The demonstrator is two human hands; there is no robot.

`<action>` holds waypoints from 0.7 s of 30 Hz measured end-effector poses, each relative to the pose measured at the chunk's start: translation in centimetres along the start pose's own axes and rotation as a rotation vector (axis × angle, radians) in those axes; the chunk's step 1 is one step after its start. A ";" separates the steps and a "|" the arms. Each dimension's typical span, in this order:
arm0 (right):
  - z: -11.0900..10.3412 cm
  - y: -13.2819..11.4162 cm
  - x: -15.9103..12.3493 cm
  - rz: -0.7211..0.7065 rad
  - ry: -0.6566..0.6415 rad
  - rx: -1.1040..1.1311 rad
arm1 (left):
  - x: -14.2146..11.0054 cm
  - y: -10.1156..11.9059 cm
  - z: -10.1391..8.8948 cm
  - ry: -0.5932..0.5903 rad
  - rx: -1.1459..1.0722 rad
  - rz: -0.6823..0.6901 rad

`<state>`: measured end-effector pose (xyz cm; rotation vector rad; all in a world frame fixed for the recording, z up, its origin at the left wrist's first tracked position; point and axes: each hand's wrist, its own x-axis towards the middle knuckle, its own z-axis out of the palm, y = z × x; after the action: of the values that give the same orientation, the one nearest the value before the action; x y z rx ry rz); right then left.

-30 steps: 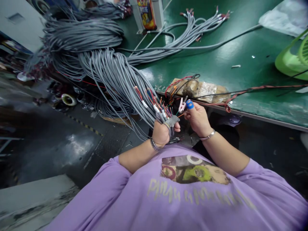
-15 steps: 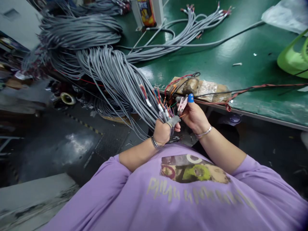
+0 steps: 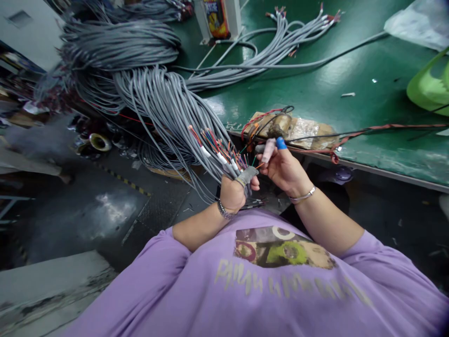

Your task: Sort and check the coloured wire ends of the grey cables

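Note:
My left hand (image 3: 233,193) is closed round a bunch of grey cables near their stripped ends. A grey cover wraps its thumb. From this grip fan thin coloured wires (image 3: 218,144), with white sleeves (image 3: 221,158) where they leave the grey jackets. Close by on the right, my right hand (image 3: 286,171) has curled fingers, with a blue cap (image 3: 281,143) on one digit and pinkish wrapping (image 3: 268,150) on another. An orange wire (image 3: 259,165) reaches from the bunch to its fingertips, which appear to pinch it. Small details between the fingers are blurred.
Large coils of grey cable (image 3: 129,44) hang over the left end of the green table (image 3: 368,105). More cables (image 3: 270,61) lie across it. A taped block (image 3: 301,128) with red and black cords sits at the front edge. A green basket (image 3: 430,84) stands far right.
My left hand has shifted slightly left and the coloured wires are fanned wider. My right hand has turned a little, and its pinkish wrapping shows from another side.

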<state>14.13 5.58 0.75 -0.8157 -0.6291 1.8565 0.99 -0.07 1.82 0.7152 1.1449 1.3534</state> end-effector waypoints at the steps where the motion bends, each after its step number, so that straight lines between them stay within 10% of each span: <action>1: 0.1 -0.1 -0.1 -0.013 0.003 -0.012 | 0.1 0.1 0.2 0.017 0.007 0.006; 21: 0.0 0.9 1.0 -0.120 0.052 0.036 | 0.6 -1.0 0.8 -0.007 0.077 0.020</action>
<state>13.31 6.10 -0.14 -0.7835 -0.5980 1.7280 2.00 0.55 1.00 0.7882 1.1927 1.3278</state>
